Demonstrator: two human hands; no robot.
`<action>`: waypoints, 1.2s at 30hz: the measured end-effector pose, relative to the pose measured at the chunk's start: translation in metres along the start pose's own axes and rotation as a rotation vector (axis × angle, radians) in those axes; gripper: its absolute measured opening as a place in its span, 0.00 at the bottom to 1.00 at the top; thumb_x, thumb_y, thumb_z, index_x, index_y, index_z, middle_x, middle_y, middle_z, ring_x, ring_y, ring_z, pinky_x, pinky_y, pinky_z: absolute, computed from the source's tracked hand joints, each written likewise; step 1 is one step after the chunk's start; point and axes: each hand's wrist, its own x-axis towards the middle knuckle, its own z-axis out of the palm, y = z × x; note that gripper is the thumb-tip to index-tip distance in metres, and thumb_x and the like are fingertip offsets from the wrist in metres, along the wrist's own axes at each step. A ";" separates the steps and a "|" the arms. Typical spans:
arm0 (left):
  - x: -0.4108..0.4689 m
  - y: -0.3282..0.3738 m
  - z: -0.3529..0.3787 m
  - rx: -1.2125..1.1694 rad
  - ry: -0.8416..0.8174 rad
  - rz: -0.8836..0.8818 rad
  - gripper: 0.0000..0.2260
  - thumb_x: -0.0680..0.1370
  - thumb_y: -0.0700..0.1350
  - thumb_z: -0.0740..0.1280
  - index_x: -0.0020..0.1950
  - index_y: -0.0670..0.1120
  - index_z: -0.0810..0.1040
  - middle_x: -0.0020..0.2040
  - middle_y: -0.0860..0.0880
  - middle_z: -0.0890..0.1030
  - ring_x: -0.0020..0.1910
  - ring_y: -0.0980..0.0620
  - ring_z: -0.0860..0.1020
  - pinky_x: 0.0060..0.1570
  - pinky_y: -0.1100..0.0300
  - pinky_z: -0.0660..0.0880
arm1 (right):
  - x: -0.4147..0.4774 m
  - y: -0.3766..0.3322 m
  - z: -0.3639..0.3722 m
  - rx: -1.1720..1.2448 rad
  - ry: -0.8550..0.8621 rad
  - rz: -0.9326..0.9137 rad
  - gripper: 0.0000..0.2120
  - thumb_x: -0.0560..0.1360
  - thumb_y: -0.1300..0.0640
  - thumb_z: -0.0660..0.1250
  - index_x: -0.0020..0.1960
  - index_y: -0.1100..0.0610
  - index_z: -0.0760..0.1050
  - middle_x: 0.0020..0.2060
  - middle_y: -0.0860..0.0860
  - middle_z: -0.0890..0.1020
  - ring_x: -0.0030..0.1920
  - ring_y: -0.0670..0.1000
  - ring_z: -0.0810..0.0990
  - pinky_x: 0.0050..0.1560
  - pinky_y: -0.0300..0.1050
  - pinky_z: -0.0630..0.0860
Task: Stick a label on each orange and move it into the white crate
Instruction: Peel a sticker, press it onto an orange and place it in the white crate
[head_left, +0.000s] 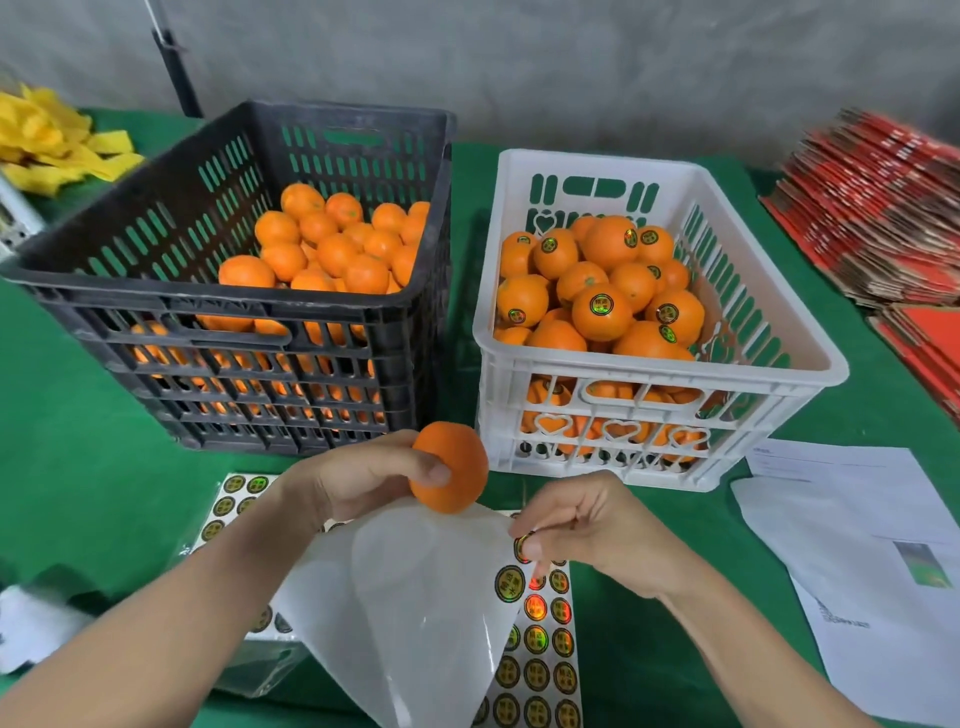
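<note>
My left hand (363, 480) grips a bare orange (457, 467) just in front of the gap between the two crates. My right hand (587, 525) pinches a round gold label (523, 546) at its fingertips, just above the label sheet (540, 649) whose backing curls up. The black crate (249, 291) at the left holds several unlabelled oranges. The white crate (665, 374) at the right holds several oranges with labels on them.
A second label sheet (234, 499) lies under my left wrist. White papers (857, 561) lie at the right on the green cloth. Red flat cartons (883, 208) are stacked at the far right, yellow foam nets (47, 140) at the far left.
</note>
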 end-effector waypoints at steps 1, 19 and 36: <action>0.000 -0.001 -0.001 -0.035 0.004 0.001 0.45 0.46 0.58 0.83 0.59 0.46 0.75 0.48 0.47 0.85 0.47 0.48 0.84 0.45 0.58 0.80 | 0.000 0.000 0.000 0.006 0.022 -0.014 0.18 0.70 0.72 0.70 0.38 0.49 0.84 0.35 0.49 0.85 0.33 0.49 0.82 0.39 0.40 0.79; -0.002 -0.007 -0.014 -0.127 0.046 -0.036 0.45 0.46 0.58 0.84 0.59 0.45 0.75 0.49 0.45 0.85 0.47 0.46 0.84 0.43 0.56 0.80 | 0.006 -0.002 0.010 -0.027 0.238 -0.135 0.16 0.68 0.70 0.72 0.35 0.48 0.83 0.47 0.50 0.83 0.48 0.47 0.81 0.51 0.44 0.78; 0.005 -0.010 0.003 -0.027 0.033 -0.007 0.48 0.49 0.67 0.79 0.61 0.41 0.75 0.53 0.41 0.81 0.52 0.43 0.80 0.56 0.49 0.77 | 0.033 -0.027 0.032 0.159 0.412 -0.105 0.11 0.70 0.67 0.71 0.38 0.51 0.82 0.34 0.50 0.84 0.37 0.46 0.80 0.41 0.35 0.76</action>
